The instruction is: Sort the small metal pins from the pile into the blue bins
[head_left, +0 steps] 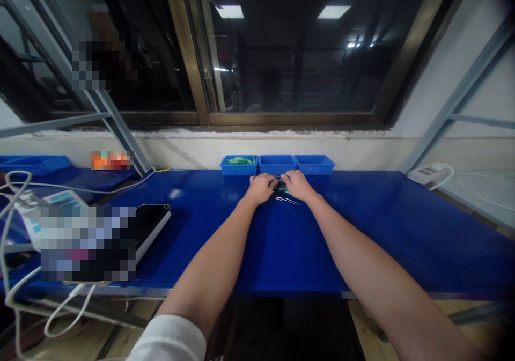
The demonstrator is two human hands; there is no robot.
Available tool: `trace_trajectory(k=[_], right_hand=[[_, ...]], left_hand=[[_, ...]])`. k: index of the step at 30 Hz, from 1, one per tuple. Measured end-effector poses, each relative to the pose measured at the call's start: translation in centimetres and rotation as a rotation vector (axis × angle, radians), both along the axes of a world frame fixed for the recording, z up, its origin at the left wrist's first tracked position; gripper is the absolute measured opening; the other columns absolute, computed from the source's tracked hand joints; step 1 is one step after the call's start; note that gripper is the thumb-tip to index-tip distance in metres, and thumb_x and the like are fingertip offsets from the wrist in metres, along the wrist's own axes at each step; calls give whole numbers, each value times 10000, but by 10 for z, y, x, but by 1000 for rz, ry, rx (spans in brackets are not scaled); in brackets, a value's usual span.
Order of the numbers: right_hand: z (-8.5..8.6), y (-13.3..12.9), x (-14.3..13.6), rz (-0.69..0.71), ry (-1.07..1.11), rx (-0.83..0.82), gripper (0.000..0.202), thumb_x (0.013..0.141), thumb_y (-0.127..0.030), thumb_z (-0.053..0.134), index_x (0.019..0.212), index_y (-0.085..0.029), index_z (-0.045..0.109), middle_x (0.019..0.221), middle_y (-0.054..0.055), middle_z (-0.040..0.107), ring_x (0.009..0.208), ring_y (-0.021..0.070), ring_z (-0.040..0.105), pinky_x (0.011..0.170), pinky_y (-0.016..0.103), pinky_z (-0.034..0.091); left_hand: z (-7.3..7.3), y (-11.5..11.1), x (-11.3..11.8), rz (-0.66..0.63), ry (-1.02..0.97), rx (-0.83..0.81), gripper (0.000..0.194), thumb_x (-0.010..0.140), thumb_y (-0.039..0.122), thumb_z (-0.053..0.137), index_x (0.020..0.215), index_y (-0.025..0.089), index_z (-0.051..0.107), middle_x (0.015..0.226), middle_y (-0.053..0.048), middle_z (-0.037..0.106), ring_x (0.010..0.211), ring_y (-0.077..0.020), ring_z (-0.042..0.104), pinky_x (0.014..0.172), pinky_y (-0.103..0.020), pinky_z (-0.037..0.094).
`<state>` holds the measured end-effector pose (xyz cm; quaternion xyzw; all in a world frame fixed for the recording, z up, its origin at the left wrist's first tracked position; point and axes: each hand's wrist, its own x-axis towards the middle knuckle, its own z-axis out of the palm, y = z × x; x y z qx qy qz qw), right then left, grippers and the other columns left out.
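Observation:
My left hand (260,188) and my right hand (296,184) are close together over the blue tabletop, with curled fingers. Between and below them lies a small spread of thin, shiny pieces (285,197), with a little green among the glints; I cannot make out whether they are loose strips or clear plastic. Both sets of fingertips reach into this spread and are partly hidden. Just behind the hands, a blue bin (238,171) holds green items in plastic. Two more blue bins, the middle one (277,171) and the right one (316,171), stand beside it.
The blue table (289,259) runs under a window. A dark device with pale sides (155,224) lies at left, near white cables (7,243). A white power strip (427,173) lies at far right. Grey metal posts (120,135) rise on both sides.

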<state>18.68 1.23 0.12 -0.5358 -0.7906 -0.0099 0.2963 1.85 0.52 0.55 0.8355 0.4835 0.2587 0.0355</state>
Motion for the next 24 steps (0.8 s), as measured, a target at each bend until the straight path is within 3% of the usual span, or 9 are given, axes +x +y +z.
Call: trace_trajectory(k=[7,11,14,19,24], right_hand=[[4,-5,-2,195,641,-136,164,755,-317,578,789,-165,628,726,26,661,693,151,607,688,269,465],[6,-5,-1,214,791,-119,198,679,-352,625,739,-163,639,719,29,661,698,164,602,699,293,479],[10,-7,2,110,780,3,172,688,-326,587,718,-163,632,722,36,657,690,168,591,695,293,473],[14,-11,13,-164,658,270,171,704,-244,511,788,-149,624,757,62,643,724,183,569,740,307,452],[13,-8,24,-334,544,360,252,692,-188,495,918,-147,598,895,99,637,915,238,516,858,361,397]], left_hand=[[5,-4,0,32,-5,10,292,918,317,377,913,243,660,1007,-27,649,1008,-177,555,925,-364,332],[6,-5,1,45,-31,4,289,915,359,392,1048,257,628,1096,-33,635,1073,-184,534,948,-352,324],[5,-4,1,91,-63,18,344,891,392,435,1175,242,557,1177,-51,608,1140,-206,501,963,-362,319],[2,-1,0,138,-56,20,335,889,360,420,1172,230,542,1199,-59,596,1133,-221,511,960,-385,322],[2,-1,0,139,-41,-2,317,883,339,421,1151,234,554,1195,-57,599,1128,-220,515,958,-382,326]])
